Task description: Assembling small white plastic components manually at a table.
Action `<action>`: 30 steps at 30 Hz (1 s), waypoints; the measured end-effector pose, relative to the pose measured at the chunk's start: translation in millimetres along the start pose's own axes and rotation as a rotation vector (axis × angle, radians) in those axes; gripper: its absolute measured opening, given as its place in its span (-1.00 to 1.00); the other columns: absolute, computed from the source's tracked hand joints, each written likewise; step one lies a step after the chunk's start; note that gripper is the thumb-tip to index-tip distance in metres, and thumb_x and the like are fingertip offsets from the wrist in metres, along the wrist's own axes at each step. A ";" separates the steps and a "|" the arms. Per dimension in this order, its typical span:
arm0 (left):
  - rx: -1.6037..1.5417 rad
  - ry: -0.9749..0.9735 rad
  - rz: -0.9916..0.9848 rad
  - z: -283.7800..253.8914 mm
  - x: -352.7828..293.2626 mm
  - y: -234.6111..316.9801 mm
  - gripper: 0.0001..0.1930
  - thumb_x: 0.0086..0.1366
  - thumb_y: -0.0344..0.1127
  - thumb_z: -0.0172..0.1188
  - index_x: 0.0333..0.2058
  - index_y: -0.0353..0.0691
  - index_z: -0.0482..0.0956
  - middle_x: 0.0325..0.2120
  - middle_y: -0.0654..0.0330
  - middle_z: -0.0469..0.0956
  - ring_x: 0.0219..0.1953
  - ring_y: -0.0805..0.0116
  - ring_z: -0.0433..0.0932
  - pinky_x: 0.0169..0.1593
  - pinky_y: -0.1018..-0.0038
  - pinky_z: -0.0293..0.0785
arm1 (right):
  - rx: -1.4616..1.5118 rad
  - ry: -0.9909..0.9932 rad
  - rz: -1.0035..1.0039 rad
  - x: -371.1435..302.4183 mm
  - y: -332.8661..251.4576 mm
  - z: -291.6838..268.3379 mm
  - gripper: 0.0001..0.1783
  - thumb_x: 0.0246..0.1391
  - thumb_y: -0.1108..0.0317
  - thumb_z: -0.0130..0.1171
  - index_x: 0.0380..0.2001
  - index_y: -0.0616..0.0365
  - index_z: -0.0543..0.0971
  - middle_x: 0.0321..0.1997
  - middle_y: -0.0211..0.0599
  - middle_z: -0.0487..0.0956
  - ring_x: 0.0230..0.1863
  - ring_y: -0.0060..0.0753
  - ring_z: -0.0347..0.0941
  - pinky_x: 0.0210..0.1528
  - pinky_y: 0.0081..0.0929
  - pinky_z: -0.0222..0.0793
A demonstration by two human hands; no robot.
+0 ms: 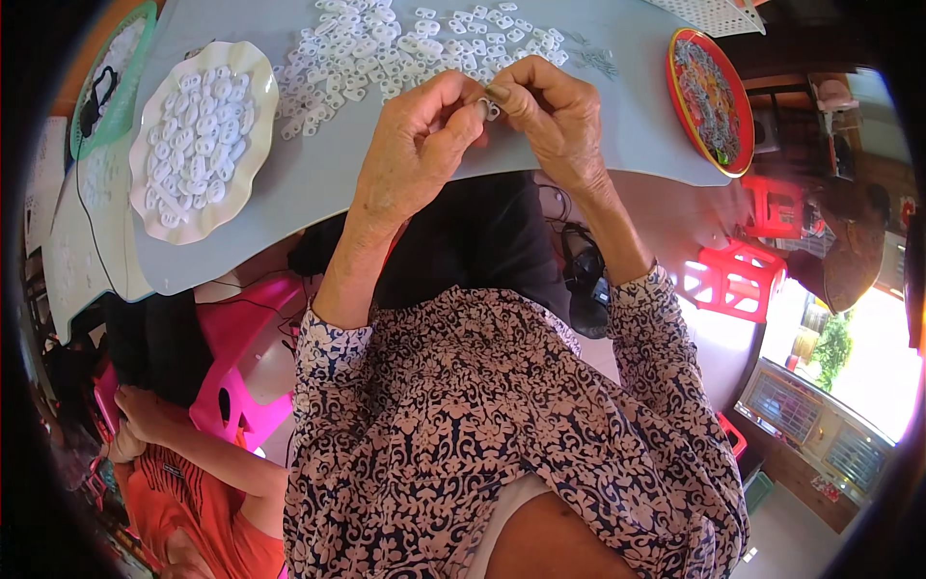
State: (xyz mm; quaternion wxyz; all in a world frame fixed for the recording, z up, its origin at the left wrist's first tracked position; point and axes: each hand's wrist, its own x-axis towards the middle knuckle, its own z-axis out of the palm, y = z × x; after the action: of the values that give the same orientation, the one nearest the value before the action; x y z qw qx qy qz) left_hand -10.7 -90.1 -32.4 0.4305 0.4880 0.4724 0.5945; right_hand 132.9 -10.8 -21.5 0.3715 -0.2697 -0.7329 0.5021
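My left hand point(420, 140) and my right hand point(561, 116) meet over the near part of the grey-blue table point(632, 145). Both are closed, thumbs and fingertips pinched together around a small white plastic piece with a hole point(493, 111). The fingers cover most of it, so its full shape is hidden. Just beyond my hands spreads a loose pile of similar white plastic pieces point(362, 46). Small greyish metal-looking bits point(598, 63) lie to the right of that pile.
At left stands a cream wavy-edged plate point(264, 92) heaped with white pieces, near a green basket point(145, 48). A red tray with a yellow rim point(744, 135) holds metal bits at right. A seated person in orange point(203, 492) is at lower left; red stools point(738, 280) stand at right.
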 end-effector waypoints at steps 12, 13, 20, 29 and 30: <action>0.055 0.040 -0.017 2.2 -1.4 3.2 -0.86 0.22 -0.34 0.04 -0.42 -0.31 0.42 -0.64 0.38 0.34 -0.58 0.66 0.23 -0.52 0.68 0.17 | -0.029 0.011 -0.011 2.1 -2.4 -1.1 -0.84 0.09 0.36 0.17 -0.37 0.26 0.53 -0.61 -0.47 0.47 -0.57 -0.72 0.30 -0.49 -0.69 0.30; 0.049 0.030 -0.022 1.7 -1.4 3.4 -0.86 0.22 -0.34 0.04 -0.41 -0.31 0.43 -0.64 0.38 0.34 -0.58 0.66 0.23 -0.52 0.67 0.17 | -0.030 0.012 -0.012 1.9 -1.9 -2.6 -0.84 0.09 0.36 0.17 -0.37 0.26 0.53 -0.61 -0.47 0.47 -0.57 -0.72 0.30 -0.49 -0.69 0.30; 0.111 0.038 0.026 2.7 -1.2 6.1 -0.86 0.24 -0.34 0.04 -0.41 -0.31 0.42 -0.64 0.36 0.35 -0.58 0.64 0.24 -0.51 0.66 0.19 | -0.153 -0.004 -0.042 2.6 -1.5 -1.2 -0.84 0.08 0.37 0.18 -0.42 0.26 0.50 -0.59 -0.42 0.51 -0.55 -0.69 0.33 -0.49 -0.66 0.30; 0.092 0.046 0.033 3.2 -1.7 5.6 -0.88 0.25 -0.38 0.04 -0.38 -0.34 0.43 -0.63 0.37 0.36 -0.57 0.66 0.26 -0.50 0.68 0.20 | -0.114 0.008 -0.012 -1.3 -8.5 1.1 -0.83 0.07 0.36 0.19 -0.44 0.26 0.50 -0.55 -0.41 0.54 -0.52 -0.68 0.36 -0.45 -0.66 0.32; 0.069 0.057 0.036 3.5 -1.7 4.6 -0.88 0.25 -0.38 0.04 -0.37 -0.34 0.44 -0.63 0.37 0.36 -0.57 0.66 0.26 -0.51 0.68 0.20 | -0.049 0.010 -0.017 -1.2 -8.7 1.3 -0.83 0.07 0.36 0.19 -0.43 0.26 0.51 -0.54 -0.42 0.54 -0.50 -0.67 0.37 -0.43 -0.65 0.32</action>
State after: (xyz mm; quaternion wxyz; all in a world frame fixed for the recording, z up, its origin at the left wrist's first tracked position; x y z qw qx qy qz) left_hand -7.2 -92.1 -27.9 0.3890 0.4938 0.4957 0.5993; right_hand 132.3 -15.4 -14.0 0.3725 -0.2751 -0.7454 0.4796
